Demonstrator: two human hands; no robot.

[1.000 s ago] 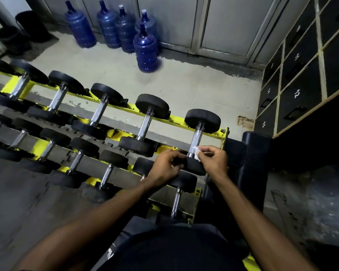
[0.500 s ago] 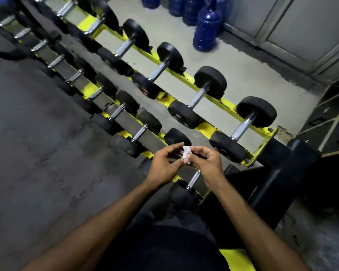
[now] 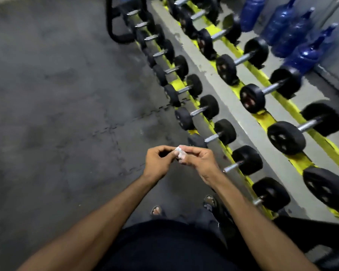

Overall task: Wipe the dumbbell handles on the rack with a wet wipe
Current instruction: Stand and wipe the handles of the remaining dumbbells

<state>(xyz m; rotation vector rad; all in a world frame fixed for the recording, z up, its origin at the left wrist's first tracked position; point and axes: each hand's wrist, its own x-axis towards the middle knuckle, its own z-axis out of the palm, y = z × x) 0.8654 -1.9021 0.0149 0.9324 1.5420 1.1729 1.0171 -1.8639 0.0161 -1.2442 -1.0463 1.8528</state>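
Rubber floor (image 3: 57, 114) open leftward | rack (image 3: 264, 117) edge right (yellow) | left hand (image 3: 157, 163), right hand (image 3: 200, 163): fingers (image 3: 192, 150) pinching wipe (image 3: 179, 154)

Most of the wet wipe (image 3: 179, 153) was hidden between the pinching fingertips of the left hand (image 3: 158, 161) and right hand (image 3: 199, 161); only a crumpled white scrap showed. The right hand covered part of a small dumbbell's (image 3: 211, 137) near head at frame centre. Blur smeared the yellow rack (image 3: 264, 118) towards the top. The top edge cut off the blue water jugs (image 3: 294, 34), and the right edge cut off a large dumbbell (image 3: 327, 187).
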